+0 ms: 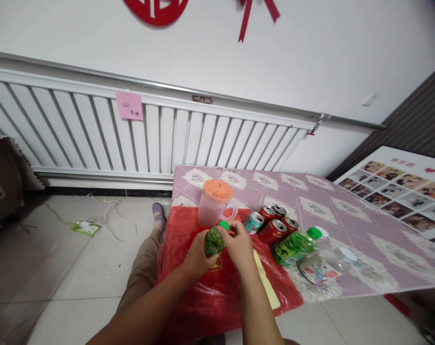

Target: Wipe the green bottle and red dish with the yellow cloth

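A green plastic bottle is held over a red plastic sheet on the table. My left hand is wrapped round its body. On the green bottle cap my right hand has its thumb and fingers closed; whether the cap is loose I cannot tell. Just behind the bottle stands a clear pitcher with an orange lid. To the right of my hands are a teal can and several red cans.
Another green bottle and a clear jar with a white lid stand on the right of the flowered tablecloth. A yellow paper strip lies by my right forearm. Behind runs a white radiator; a power strip lies on the floor.
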A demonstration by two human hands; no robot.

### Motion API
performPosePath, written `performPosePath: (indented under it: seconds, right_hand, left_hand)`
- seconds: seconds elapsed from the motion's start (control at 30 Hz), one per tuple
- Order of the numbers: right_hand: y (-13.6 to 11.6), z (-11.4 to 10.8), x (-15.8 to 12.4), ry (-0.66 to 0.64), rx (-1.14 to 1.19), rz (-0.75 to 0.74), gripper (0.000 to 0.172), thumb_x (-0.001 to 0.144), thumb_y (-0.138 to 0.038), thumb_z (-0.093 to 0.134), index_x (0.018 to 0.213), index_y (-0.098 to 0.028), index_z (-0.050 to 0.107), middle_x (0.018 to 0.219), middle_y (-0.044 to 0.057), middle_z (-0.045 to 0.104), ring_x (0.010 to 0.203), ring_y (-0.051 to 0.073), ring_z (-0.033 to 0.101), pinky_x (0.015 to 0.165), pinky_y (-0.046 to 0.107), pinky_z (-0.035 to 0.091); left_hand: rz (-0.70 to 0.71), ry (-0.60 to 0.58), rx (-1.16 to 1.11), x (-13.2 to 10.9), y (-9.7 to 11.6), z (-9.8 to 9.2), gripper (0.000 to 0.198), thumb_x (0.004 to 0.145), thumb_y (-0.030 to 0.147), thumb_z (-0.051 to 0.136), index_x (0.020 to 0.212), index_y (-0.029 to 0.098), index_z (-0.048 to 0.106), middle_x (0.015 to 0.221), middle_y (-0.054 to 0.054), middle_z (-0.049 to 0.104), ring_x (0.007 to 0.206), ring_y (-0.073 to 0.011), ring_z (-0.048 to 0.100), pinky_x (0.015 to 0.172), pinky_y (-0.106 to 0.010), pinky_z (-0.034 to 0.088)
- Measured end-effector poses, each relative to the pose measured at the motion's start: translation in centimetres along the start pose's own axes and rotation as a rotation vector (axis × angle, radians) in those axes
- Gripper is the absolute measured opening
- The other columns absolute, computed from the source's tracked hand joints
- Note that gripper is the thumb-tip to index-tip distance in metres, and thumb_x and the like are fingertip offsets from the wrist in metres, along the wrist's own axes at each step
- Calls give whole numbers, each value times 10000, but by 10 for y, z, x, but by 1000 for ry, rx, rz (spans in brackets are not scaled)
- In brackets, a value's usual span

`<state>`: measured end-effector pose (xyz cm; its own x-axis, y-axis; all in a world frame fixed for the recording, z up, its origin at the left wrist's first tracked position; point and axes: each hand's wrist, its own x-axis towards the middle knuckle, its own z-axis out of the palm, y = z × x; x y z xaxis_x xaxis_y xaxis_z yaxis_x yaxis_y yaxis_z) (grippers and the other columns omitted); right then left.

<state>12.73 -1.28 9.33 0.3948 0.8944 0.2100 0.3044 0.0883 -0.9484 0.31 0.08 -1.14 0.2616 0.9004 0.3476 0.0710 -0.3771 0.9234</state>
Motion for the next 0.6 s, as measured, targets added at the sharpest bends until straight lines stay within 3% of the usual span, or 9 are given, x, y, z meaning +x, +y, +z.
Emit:
performPosePath:
  seconds: [0.2, 0.37, 0.47, 0.6]
  right_hand:
    - [-1, 6, -1, 80, -61, 8, 362, 614, -498, 794, 787, -225, 631, 773, 28, 688, 743, 227, 622, 766, 398, 498]
    - [-2, -3, -3, -53, 95, 2, 631, 679, -482, 778, 1234, -232, 615, 1175, 97, 713, 1082, 268, 656, 914, 416, 519]
    - [-1, -8, -4, -157, 202, 1, 544, 776, -496, 720, 1256, -250, 647, 1317, 95, 673, 1213, 270, 613, 998, 422, 494]
    - [-3, -10, -5, -205, 213, 8, 456, 792, -524, 718, 1158, -253, 720, 1132, 69, 753, 1045, 265, 678, 910, 411, 535]
  left_hand:
    - [17, -10, 1, 0, -2, 1, 707, 684, 97, 730, 1335, 182, 465, 1281, -127, 617, 1201, -293, 600, 1070, -501, 472]
    - [39, 4, 37, 0, -2, 0, 715, 684, 112, 738, 1336, 184, 454, 1293, -135, 602, 1207, -297, 591, 1070, -505, 464]
    - [47, 12, 48, 0, -1, 0, 718, 692, 126, 739, 1343, 181, 442, 1301, -137, 594, 1214, -295, 585, 1069, -499, 462]
    - [35, 2, 45, 0, -1, -1, 717, 691, 126, 742, 1338, 182, 437, 1295, -130, 595, 1211, -289, 584, 1068, -491, 466]
